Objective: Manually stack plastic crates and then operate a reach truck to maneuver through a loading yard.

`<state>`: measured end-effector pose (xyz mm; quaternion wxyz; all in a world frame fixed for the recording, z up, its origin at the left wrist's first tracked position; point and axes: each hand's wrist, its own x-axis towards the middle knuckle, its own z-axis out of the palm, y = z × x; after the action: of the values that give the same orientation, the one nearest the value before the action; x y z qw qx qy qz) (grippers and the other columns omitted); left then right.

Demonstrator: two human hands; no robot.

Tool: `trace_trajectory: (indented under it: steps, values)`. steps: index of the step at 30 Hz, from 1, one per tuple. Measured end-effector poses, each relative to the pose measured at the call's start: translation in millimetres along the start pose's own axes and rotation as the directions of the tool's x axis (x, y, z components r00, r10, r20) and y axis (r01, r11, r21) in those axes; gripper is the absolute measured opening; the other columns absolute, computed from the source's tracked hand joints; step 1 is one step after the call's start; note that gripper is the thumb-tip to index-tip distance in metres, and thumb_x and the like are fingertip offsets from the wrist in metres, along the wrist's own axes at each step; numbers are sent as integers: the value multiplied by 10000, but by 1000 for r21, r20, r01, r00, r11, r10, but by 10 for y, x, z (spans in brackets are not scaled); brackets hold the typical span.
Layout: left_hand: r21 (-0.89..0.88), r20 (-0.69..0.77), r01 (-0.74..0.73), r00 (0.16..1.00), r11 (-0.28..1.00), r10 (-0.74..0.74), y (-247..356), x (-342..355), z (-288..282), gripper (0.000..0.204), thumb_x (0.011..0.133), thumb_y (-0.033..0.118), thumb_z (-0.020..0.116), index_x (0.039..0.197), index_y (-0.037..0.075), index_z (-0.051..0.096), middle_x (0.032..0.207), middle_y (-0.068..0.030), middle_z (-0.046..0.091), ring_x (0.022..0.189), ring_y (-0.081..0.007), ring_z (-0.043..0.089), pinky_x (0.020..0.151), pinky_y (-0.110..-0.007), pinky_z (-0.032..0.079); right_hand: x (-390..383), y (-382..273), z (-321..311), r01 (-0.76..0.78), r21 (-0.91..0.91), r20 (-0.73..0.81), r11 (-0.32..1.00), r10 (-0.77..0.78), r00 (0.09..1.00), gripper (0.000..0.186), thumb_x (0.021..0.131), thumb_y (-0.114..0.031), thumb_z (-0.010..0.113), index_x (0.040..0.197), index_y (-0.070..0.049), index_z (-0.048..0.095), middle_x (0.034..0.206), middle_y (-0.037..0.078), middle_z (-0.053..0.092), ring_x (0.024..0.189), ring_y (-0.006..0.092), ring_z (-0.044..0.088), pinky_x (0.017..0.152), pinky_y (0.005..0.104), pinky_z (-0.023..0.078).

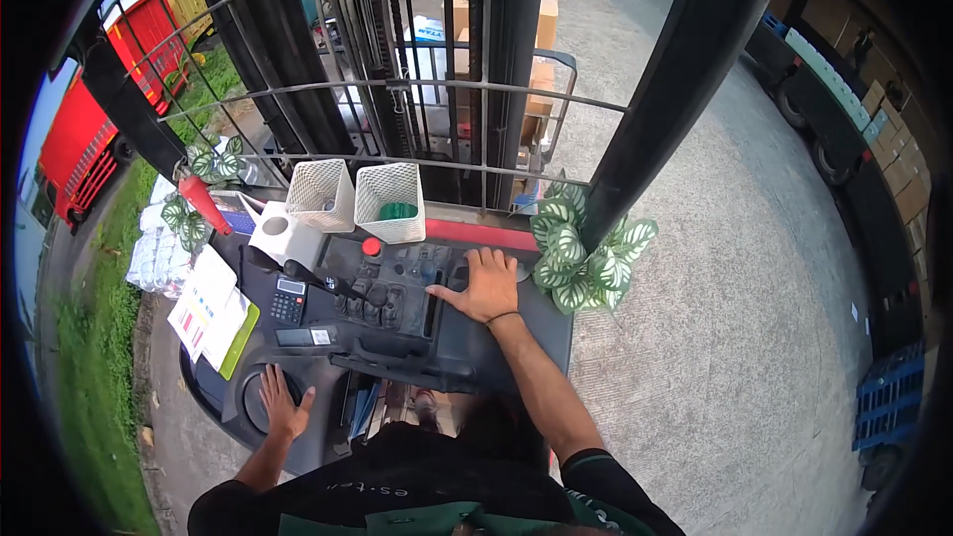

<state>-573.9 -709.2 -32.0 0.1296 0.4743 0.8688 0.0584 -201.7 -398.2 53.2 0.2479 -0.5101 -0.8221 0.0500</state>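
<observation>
My left hand (pixel 285 407) rests with fingers extended on the round steering disc (pixel 254 395) at the lower left of a black forklift console (pixel 472 352). My right hand (pixel 484 283) lies open on the console's right part, beside a dark slot and the levers (pixel 369 303). Around them are a red button (pixel 372 247), a calculator (pixel 288 303), papers on a green clipboard (pixel 213 313), a white box (pixel 283 233) and two white woven baskets (pixel 388 213).
Leafy plants (pixel 596 268) flank the console. Beyond the mast bars (pixel 655 69) are stacked cartons (pixel 541 89). Red trucks (pixel 84 139) stand by grass at left; a dark truck (pixel 834 109) with cartons and blue pallets (pixel 884 397) lines the right side of the pavement (pixel 695 318).
</observation>
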Motion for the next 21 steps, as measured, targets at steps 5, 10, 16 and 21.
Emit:
trace_trajectory:
  steps: [5, 10, 16, 21]
  values:
    - [150, -15, 73, 997, 986, -71, -831, -518, -104, 973, 959, 576, 584, 1628, 0, 175, 1690, -252, 170, 1565, -461, 129, 1241, -621, 125, 2, 41, 261, 6, 27, 18, 1000, -7, 1000, 883, 707, -821, 697, 1038, -2, 687, 988, 123, 637, 1009, 297, 558, 907, 445, 379]
    - [147, -452, 433, 829, 889, -329, -1559, 251, -231, 864, 957, 506, 648, 1610, 69, 288, 1651, -218, 296, 1533, -398, 258, 1255, -506, 206, 18, -15, 227, -8, 29, -20, 1000, 9, 1000, 836, 706, -793, 723, 998, -9, 706, 946, 123, 647, 973, 301, 570, 890, 443, 386]
    - [-209, -468, 222, 832, 952, -297, -1059, 1132, -50, 806, 924, 385, 700, 1566, 26, 369, 1535, -285, 416, 1440, -456, 372, 1217, -512, 285, -7, -86, 301, 4, 4, -30, 1000, -4, 1000, 865, 697, -818, 710, 1008, -12, 717, 952, 121, 650, 984, 295, 572, 894, 441, 391]
    - [-205, -266, -255, 944, 945, 197, -324, 507, 153, 829, 791, 56, 674, 1562, 33, 373, 1572, -267, 365, 1490, -470, 300, 1233, -536, 261, -20, -127, 291, -13, -47, -4, 999, 13, 1000, 895, 686, -836, 708, 1006, -1, 694, 954, 143, 643, 986, 316, 583, 892, 452, 399]
